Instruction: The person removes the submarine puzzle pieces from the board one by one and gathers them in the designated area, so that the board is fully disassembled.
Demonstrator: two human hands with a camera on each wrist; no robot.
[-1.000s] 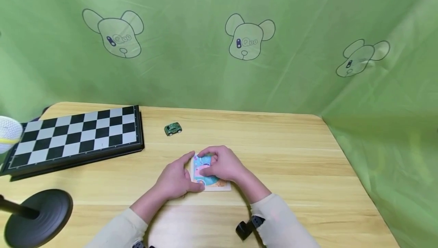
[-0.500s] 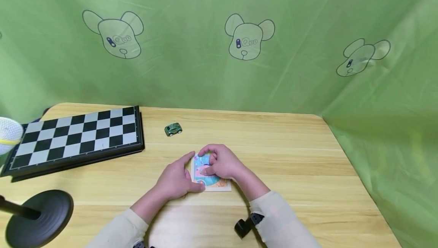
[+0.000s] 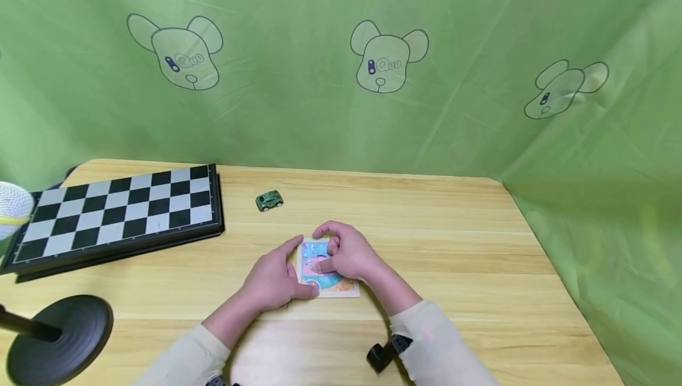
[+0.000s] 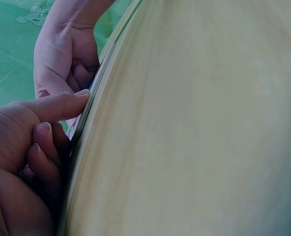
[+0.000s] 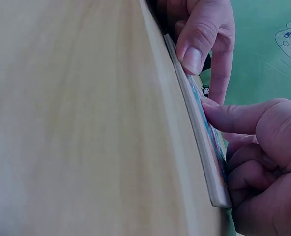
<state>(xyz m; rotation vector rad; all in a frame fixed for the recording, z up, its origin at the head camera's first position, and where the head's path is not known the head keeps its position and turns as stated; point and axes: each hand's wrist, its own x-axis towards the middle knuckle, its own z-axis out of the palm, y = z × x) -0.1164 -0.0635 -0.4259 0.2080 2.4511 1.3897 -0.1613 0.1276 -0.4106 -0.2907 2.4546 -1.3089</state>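
Observation:
A small tray puzzle (image 3: 329, 281) with a blue, pink and orange picture and a pale rim lies flat on the wooden table. My left hand (image 3: 276, 279) holds its left side, thumb on the near-left corner and index finger along the far-left corner. My right hand (image 3: 353, 254) lies over the right part, its thumb pressing on the picture and its index finger bent near the far edge. In the right wrist view, the right hand's other fingers (image 5: 251, 172) are curled beside the puzzle's edge (image 5: 204, 152). The right hand hides part of the picture.
A folding chessboard (image 3: 122, 211) lies at the left. Beyond the puzzle stands a small green toy car (image 3: 269, 200). A round black stand base (image 3: 61, 338) is at the near left, with a white ball-shaped object (image 3: 13, 208) above. Green curtain (image 3: 298, 125) surrounds the table (image 3: 453, 244).
My right index finger has lifted and shifted slightly away from the puzzle's far-left corner, showing more of the picture. My left hand and the puzzle stay in place.

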